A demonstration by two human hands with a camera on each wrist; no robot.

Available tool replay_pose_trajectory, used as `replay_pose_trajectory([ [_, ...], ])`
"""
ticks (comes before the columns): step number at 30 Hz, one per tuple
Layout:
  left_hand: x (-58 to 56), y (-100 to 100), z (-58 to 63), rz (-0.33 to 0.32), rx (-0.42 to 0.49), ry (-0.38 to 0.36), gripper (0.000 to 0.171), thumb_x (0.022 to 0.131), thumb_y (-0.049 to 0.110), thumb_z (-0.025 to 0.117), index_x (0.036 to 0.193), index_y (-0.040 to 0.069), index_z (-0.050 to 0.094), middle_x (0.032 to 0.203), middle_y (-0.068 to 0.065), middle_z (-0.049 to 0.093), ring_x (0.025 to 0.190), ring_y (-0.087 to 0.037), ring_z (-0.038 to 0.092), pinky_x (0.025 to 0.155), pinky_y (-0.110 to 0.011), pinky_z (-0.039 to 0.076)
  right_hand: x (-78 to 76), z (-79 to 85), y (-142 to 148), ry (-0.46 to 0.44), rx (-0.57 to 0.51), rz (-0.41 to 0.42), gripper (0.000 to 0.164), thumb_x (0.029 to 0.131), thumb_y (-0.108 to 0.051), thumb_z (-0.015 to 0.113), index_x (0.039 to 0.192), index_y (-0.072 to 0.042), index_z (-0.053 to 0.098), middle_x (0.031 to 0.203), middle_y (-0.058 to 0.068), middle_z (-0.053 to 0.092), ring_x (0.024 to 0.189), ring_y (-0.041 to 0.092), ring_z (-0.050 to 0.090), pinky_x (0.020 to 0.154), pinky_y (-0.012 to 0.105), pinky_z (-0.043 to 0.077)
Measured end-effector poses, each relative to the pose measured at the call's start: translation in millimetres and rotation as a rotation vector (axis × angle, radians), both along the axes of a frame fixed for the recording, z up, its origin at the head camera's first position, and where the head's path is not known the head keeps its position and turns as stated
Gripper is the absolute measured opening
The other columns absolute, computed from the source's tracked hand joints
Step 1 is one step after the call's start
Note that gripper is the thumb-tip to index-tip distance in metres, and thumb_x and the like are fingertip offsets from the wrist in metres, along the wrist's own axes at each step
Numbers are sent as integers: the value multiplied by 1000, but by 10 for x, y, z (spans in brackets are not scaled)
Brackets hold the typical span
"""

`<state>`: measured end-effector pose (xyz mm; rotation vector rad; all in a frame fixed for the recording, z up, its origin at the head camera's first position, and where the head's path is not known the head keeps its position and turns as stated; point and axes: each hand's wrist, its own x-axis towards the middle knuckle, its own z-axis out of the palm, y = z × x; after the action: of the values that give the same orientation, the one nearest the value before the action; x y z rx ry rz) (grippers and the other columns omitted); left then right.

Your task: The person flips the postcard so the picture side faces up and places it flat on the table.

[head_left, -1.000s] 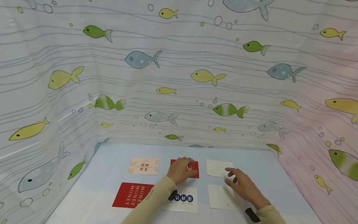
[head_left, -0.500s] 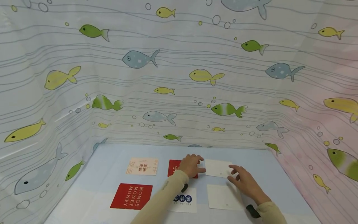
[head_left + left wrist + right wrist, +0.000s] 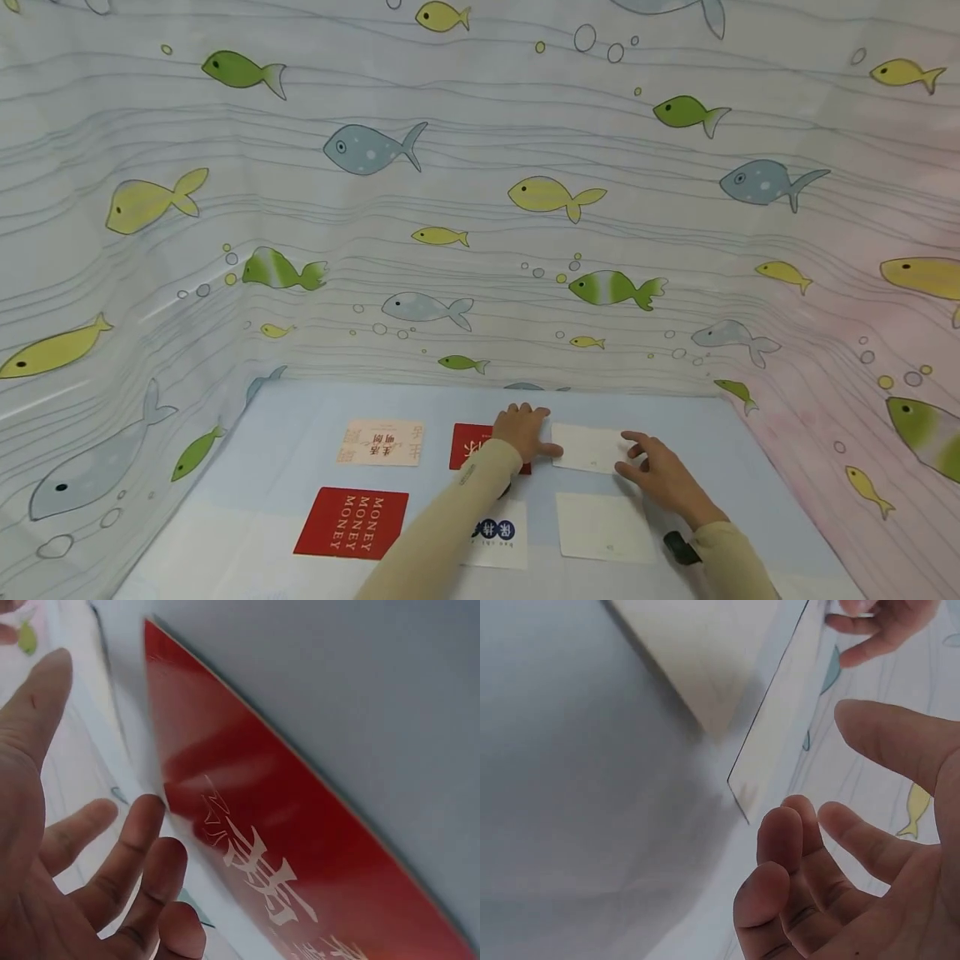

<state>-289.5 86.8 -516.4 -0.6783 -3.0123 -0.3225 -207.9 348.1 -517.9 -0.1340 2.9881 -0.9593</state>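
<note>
My left hand (image 3: 521,429) hovers over the right part of a red card (image 3: 468,446) in the back row, fingers loosely bent and thumb reaching toward a white card (image 3: 585,447). At that white card's right end is my right hand (image 3: 663,475), thumb and fingers parted around the edge. Neither hand grips anything. The left wrist view shows the red card's pale lettering (image 3: 266,877) beside the left hand (image 3: 90,877). In the right wrist view, the bent fingers of the right hand (image 3: 855,885) are apart from two white cards, the nearer card (image 3: 705,652) at the top.
A cream card (image 3: 381,442) with red characters lies at back left. The front row holds a red MONEY card (image 3: 352,522), a white card with blue circles (image 3: 498,546) partly under the left sleeve, and a plain white card (image 3: 603,527). A fish-patterned curtain (image 3: 480,275) surrounds the table (image 3: 247,500).
My left hand has moved right from the middle of the red card toward the back white card. My right hand has shifted slightly right. The cards lie as before.
</note>
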Motion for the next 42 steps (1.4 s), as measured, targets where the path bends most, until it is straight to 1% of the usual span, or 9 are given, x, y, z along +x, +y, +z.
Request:
replay_pose_trajectory([
  [4, -52, 53, -29, 4, -40, -14, 80, 77, 69, 76, 142, 26, 60, 118, -5, 64, 102, -23, 57, 90, -40, 51, -86, -9, 74, -21, 10, 26, 69, 91, -33, 77, 146, -3, 47, 111, 8, 61, 89, 20, 57, 74, 37, 48],
  [10, -135, 107, -136, 12, -69, -39, 82, 73, 71, 77, 141, 27, 60, 111, -5, 61, 94, -21, 52, 84, -38, 51, -216, -8, 172, -88, 5, 52, 80, 89, -35, 79, 149, 0, 41, 113, 8, 59, 94, 23, 57, 78, 41, 48],
  [15, -103, 122, -116, 9, -84, -62, 79, 75, 69, 78, 140, 26, 61, 111, -5, 62, 94, -21, 51, 83, -37, 50, -276, 4, 219, -158, -16, 53, 87, 86, -36, 82, 151, 3, 38, 114, 8, 58, 99, 25, 56, 83, 44, 48],
  [20, -62, 131, -73, 13, -85, -66, 77, 76, 68, 77, 139, 27, 62, 112, -4, 63, 96, -21, 52, 86, -37, 51, -356, 25, 245, -194, -15, 93, 91, 86, -35, 82, 151, 7, 35, 116, 13, 58, 101, 28, 56, 85, 46, 47],
  [24, -70, 141, -94, 18, -83, -75, 77, 76, 68, 76, 140, 28, 62, 114, -4, 63, 98, -21, 52, 89, -38, 50, -416, 30, 256, -236, -40, 106, 94, 84, -35, 84, 152, 6, 33, 116, 12, 57, 102, 28, 54, 85, 45, 46],
  [29, -92, 145, -154, 26, -66, -73, 75, 76, 69, 77, 138, 29, 63, 115, -4, 63, 100, -21, 53, 92, -39, 49, -460, 6, 270, -237, -38, 131, 88, 84, -29, 85, 148, 8, 39, 110, 10, 54, 98, 26, 50, 83, 42, 42],
  [34, -116, 134, -210, 28, -44, -67, 76, 75, 70, 77, 137, 29, 63, 116, -4, 64, 104, -23, 55, 96, -41, 48, -475, -29, 289, -246, -68, 109, 83, 81, -24, 87, 146, 4, 43, 111, 11, 54, 96, 26, 51, 81, 41, 44],
  [39, -87, 111, -147, 38, -27, -67, 72, 77, 67, 78, 135, 27, 65, 117, -3, 66, 107, -24, 57, 96, -44, 43, -486, -64, 297, -246, -92, 80, 82, 81, -22, 86, 145, 1, 41, 112, 13, 54, 94, 26, 52, 76, 37, 44],
  [42, -69, 110, -87, 51, -3, -64, 65, 79, 61, 80, 131, 23, 68, 113, -3, 69, 103, -24, 59, 90, -43, 42, -482, -83, 298, -217, -98, 62, 80, 82, -21, 86, 144, 0, 41, 110, 12, 55, 93, 25, 52, 76, 36, 44],
])
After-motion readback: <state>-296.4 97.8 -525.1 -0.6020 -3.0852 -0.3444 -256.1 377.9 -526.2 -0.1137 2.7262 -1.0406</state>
